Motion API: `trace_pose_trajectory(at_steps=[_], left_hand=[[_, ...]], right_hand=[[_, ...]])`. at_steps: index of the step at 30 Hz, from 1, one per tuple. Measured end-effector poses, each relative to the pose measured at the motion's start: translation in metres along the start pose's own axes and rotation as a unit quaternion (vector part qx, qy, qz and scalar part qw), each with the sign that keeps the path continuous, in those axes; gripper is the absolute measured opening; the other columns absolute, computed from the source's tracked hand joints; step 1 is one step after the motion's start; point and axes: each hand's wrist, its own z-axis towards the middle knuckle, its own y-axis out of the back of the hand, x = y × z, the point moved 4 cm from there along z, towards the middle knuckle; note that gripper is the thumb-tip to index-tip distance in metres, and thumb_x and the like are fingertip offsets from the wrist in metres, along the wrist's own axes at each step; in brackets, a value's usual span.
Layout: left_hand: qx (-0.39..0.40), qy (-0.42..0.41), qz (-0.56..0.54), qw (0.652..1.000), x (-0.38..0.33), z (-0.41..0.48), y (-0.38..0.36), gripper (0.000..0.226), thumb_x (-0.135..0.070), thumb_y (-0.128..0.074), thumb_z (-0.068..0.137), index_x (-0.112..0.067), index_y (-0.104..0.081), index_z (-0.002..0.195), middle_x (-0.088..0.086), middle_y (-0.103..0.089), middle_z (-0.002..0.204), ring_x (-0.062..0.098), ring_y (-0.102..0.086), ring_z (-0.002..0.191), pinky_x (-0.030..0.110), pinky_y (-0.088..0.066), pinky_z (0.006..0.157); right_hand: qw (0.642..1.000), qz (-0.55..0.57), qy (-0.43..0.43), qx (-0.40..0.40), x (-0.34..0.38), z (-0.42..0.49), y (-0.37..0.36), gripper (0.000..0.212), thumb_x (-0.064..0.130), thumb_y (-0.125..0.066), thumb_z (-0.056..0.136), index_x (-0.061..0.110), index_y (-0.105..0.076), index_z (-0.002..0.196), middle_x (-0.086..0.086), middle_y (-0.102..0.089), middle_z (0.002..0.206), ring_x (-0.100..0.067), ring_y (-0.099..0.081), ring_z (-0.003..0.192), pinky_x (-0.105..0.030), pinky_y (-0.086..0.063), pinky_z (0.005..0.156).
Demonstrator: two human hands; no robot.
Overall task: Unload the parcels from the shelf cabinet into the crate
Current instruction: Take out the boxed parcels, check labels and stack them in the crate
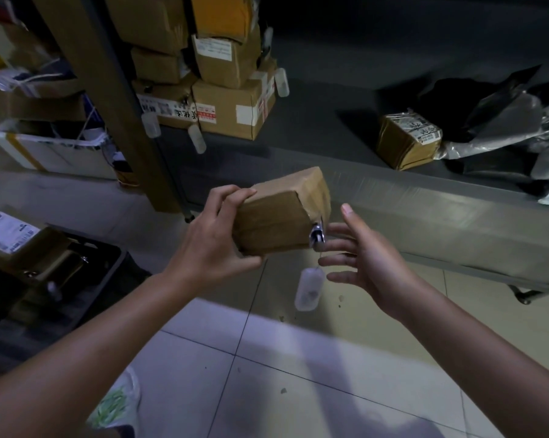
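My left hand grips a small brown taped parcel in mid-air above the floor, fingers over its top edge and thumb under it. A clip on the parcel's right end carries a white tag that hangs below on a string. My right hand is just right of the parcel with fingers spread, holding nothing, fingertips close to the clip. The dark crate stands on the floor at the lower left with a labelled box in it. The shelf runs behind the parcel.
Stacked cardboard parcels with hanging tags fill the shelf's left end. A single taped box and black and clear plastic bags lie further right on the shelf. A shelf post stands at left. Tiled floor lies below.
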Motion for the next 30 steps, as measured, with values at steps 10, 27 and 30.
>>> trace_pose_trajectory(at_steps=[10, 27, 30], left_hand=[[0.096, 0.273, -0.355, 0.889, 0.003, 0.002, -0.010, 0.098, -0.056, -0.081, 0.055, -0.037, -0.034, 0.138, -0.012, -0.051, 0.126, 0.006, -0.057, 0.111, 0.018, -0.050, 0.082], [0.210, 0.445, -0.474, 0.730, 0.011, -0.008, -0.018, 0.077, -0.080, -0.052, 0.074, -0.020, -0.066, 0.120, 0.013, -0.074, 0.110, 0.033, -0.068, 0.107, 0.050, -0.051, 0.096], [0.160, 0.449, -0.522, 0.708, 0.012, -0.006, -0.017, 0.064, -0.072, -0.062, 0.076, -0.028, -0.062, 0.122, 0.015, -0.072, 0.115, 0.035, -0.067, 0.110, 0.051, -0.052, 0.094]], right_hand=[[0.997, 0.014, 0.052, -0.061, -0.002, 0.012, 0.013, 0.051, 0.048, -0.065, 0.090, 0.024, -0.054, 0.133, -0.003, -0.068, 0.114, -0.020, -0.068, 0.101, -0.032, -0.057, 0.069], [0.993, 0.105, 0.033, 0.038, -0.007, 0.018, 0.004, 0.025, 0.029, -0.067, 0.088, 0.019, -0.067, 0.111, -0.003, -0.072, 0.101, -0.027, -0.071, 0.092, -0.037, -0.057, 0.073], [0.989, 0.139, 0.022, 0.040, -0.011, 0.019, 0.000, 0.018, 0.025, -0.064, 0.090, 0.023, -0.067, 0.108, 0.000, -0.074, 0.098, -0.024, -0.072, 0.089, -0.040, -0.059, 0.074]])
